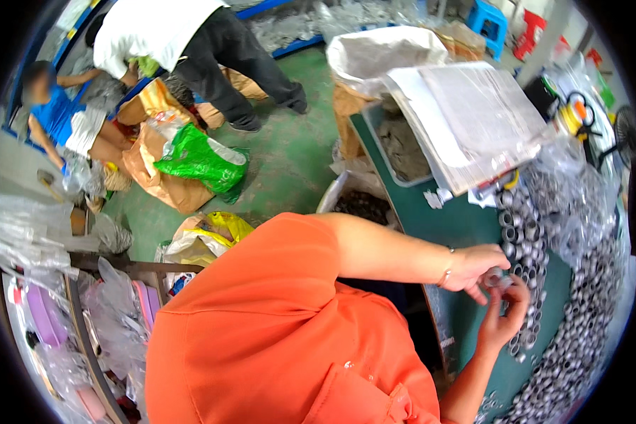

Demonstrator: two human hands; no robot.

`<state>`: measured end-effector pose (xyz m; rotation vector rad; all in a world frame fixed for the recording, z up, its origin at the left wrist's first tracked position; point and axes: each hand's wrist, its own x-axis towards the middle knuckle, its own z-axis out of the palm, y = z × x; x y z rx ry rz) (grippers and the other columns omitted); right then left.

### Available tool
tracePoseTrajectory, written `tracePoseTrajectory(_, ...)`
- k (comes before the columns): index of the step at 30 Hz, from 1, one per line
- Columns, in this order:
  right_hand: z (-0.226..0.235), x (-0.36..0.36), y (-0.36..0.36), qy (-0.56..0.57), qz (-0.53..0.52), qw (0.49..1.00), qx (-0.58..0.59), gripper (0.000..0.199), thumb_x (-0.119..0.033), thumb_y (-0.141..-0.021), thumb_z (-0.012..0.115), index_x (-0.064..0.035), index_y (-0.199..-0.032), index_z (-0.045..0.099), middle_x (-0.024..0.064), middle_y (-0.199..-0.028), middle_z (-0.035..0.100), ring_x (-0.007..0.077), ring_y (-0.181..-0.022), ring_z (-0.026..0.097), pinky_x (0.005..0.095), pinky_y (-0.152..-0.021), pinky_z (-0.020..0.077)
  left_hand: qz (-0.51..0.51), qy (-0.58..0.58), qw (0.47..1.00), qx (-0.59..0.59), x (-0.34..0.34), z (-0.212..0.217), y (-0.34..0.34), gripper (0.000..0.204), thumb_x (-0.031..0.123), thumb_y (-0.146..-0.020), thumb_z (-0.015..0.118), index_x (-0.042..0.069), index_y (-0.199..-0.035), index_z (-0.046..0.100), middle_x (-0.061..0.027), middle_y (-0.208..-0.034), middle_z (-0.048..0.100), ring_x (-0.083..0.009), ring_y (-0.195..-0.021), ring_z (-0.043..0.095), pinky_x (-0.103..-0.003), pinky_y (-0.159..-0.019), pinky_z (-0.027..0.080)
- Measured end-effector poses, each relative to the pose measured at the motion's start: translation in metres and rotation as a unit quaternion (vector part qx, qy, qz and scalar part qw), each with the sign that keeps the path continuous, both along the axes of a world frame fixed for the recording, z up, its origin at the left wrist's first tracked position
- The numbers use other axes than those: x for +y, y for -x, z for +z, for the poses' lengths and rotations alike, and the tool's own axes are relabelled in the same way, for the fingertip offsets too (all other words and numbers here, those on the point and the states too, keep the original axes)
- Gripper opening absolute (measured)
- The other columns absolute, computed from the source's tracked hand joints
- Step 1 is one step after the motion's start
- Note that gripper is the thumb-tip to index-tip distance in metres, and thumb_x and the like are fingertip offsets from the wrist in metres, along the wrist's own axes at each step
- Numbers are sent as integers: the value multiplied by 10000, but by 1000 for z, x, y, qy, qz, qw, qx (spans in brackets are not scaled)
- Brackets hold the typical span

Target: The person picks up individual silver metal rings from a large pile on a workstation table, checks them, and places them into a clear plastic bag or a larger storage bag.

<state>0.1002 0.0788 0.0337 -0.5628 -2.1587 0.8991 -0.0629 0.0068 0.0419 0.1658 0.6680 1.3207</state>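
My left hand (473,270), with a bracelet at its wrist, is closed around a small grey ring-shaped part (495,278) above the green tabletop (466,321). Close against it, the curled fingers of my right hand (507,311) pinch the same part or one touching it; the fingers partly hide which. Beside and beyond both hands lie many loose grey rings (521,237), some in a band running along the table. A larger heap of similar small grey parts (579,332) spreads along the right side.
Clear plastic bags (569,191) rest behind the rings. A stack of papers (466,116) partly covers a clear bin (403,152). A large white-lined sack (385,56) stands beyond. Two people work among bags at the far left, near a green bag (201,162).
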Motion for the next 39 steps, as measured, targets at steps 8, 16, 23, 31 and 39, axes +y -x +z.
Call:
tracePoseTrajectory(8, 16, -46, 60, -113, 211, 969, -56, 286, -102, -891, 608, 25, -1138, 539, 254, -1280, 519, 374, -1120, 539, 439, -958, 420, -41, -66, 991, 114, -120, -18, 75, 275, 278, -888, 680, 79, -1052, 587, -6, -882, 578, -75, -683, 525, -217, -530, 423)
tracePoseTrajectory(16, -31, -39, 76, -272, 165, 916, -244, 401, -196, -895, 564, 2, -1237, 497, 208, -1376, 449, 376, -1284, 405, 537, -1072, 236, 172, 240, 750, 592, -178, -156, 118, 277, 270, -787, 736, 31, -911, 670, -145, -937, 670, -277, -922, 625, -376, -804, 481)
tracePoseTrajectory(23, -30, -49, 84, -282, 160, 913, -247, 342, -140, -909, 539, -14, -1225, 508, 187, -1354, 476, 351, -1255, 437, 525, -1082, 228, -248, 366, 589, 676, -173, -321, 142, 279, 294, -838, 612, 107, -1013, 721, -88, -1059, 691, -286, -994, 642, -399, -822, 510)
tracePoseTrajectory(31, -31, -45, 78, -290, 164, 914, -233, 315, -128, -925, 519, 0, -1213, 521, 189, -1342, 492, 350, -1246, 449, 512, -1078, 235, 68, 553, 670, 491, -175, -262, 111, 469, 135, -844, 497, -66, -1269, 498, -320, -1254, 530, -394, -1185, 538, -451, -975, 443)
tracePoseTrajectory(39, -30, 7, 51, -370, 22, 901, -228, 308, -187, -962, 514, -12, -1214, 549, 165, -1337, 507, 351, -1180, 498, 457, -991, 346, 147, 455, 730, 488, -197, -209, 101, 461, 54, -760, 562, 6, -1218, 539, -244, -1154, 606, -370, -1107, 586, -432, -924, 464)
